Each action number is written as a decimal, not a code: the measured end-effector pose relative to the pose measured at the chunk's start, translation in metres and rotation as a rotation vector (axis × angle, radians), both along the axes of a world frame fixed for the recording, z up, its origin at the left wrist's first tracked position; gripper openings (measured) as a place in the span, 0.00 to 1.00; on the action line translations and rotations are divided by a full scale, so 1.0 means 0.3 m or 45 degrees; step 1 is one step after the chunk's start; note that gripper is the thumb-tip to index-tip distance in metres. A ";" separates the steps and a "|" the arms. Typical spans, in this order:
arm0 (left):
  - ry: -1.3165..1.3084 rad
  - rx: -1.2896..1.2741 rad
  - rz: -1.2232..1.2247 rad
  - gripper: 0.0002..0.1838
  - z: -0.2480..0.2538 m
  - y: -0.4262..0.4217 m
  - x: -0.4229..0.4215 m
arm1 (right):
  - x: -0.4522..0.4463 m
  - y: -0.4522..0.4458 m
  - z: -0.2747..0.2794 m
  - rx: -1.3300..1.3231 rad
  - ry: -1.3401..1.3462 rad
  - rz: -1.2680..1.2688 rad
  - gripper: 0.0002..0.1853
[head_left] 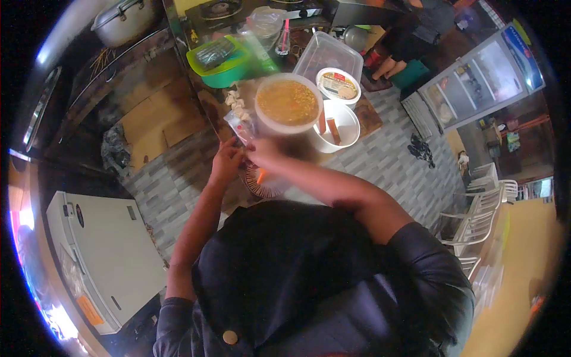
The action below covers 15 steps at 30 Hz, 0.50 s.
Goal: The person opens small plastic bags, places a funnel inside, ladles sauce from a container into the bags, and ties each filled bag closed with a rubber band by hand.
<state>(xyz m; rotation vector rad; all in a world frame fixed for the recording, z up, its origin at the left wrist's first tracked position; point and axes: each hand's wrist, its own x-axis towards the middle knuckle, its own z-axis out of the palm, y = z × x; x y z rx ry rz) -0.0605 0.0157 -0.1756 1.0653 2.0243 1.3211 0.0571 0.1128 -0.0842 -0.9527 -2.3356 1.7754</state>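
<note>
Both hands meet at the near edge of the table, at a small clear plastic bag [240, 128] with red print. My left hand [226, 159] has its fingers closed at the lower end of the bag. My right hand [262, 152] pinches the same end from the other side. Just beyond stands a round tub [288, 102] of yellow-orange liquid with bits in it. Several small pale knotted pieces [237, 105] lie in a row left of this tub. To its right, a white tub [345, 122] holds brown stick-like pieces [333, 131].
A green container [223, 74], a clear plastic box [324, 50] and a lidded tub with a label [338, 84] stand farther back. Below my hands is a round striped stool [256, 185]. A white freezer [104, 256] stands left. Another person's legs [389, 66] show near the glass-door fridge [476, 80].
</note>
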 end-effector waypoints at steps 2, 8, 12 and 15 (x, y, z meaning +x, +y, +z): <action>-0.336 -0.012 -0.034 0.09 0.086 0.013 0.021 | 0.011 -0.016 -0.046 0.234 0.044 -0.100 0.11; 0.095 0.056 -0.013 0.10 -0.040 0.055 -0.049 | 0.020 -0.006 -0.012 0.247 0.088 -0.049 0.11; -0.024 -0.024 0.205 0.10 0.101 0.029 0.033 | -0.012 0.059 -0.138 0.160 0.065 -0.024 0.11; -0.114 0.000 0.169 0.10 0.068 0.014 0.022 | -0.037 0.083 -0.227 0.069 0.059 0.000 0.11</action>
